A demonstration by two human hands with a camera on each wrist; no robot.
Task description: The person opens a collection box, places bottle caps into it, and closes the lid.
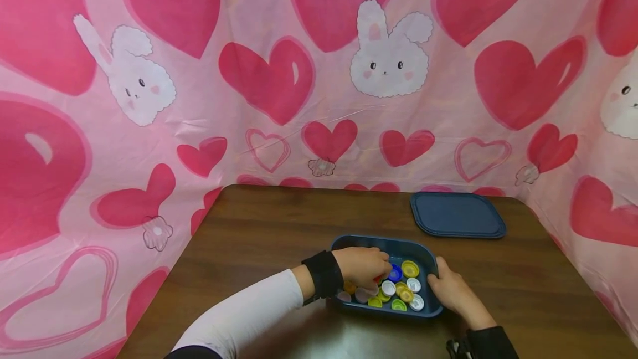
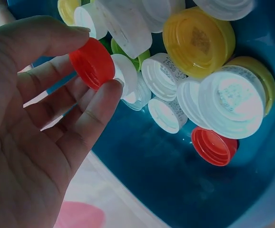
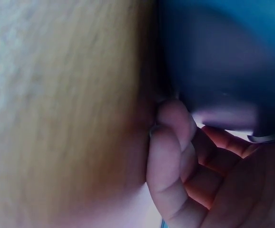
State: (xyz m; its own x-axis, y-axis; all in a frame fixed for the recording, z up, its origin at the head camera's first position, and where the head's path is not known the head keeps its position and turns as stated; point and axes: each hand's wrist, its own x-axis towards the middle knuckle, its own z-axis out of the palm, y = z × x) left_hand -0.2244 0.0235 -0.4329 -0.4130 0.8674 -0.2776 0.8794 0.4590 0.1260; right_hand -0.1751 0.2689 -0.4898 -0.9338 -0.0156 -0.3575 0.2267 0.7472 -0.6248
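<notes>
A dark blue rectangular container point(image 1: 427, 254) stands on the wooden table, holding many plastic bottle caps in white, yellow, green, blue and red. My left hand point(image 1: 363, 265) reaches into its left half. In the left wrist view, thumb and a fingertip pinch a red bottle cap point(image 2: 92, 64) above the others. Beneath lie a yellow cap point(image 2: 194, 40), a large white cap point(image 2: 231, 102) and a second red cap point(image 2: 214, 146). My right hand point(image 1: 454, 291) grips the container's right end, thumb at the rim, with curled fingers point(image 3: 165, 159) low against its outside.
A flat dark blue lid or tray point(image 1: 457, 215) lies at the back right of the brown wooden table point(image 1: 279, 231). Pink cloth with hearts and rabbits point(image 1: 349, 109) hangs behind and along the sides.
</notes>
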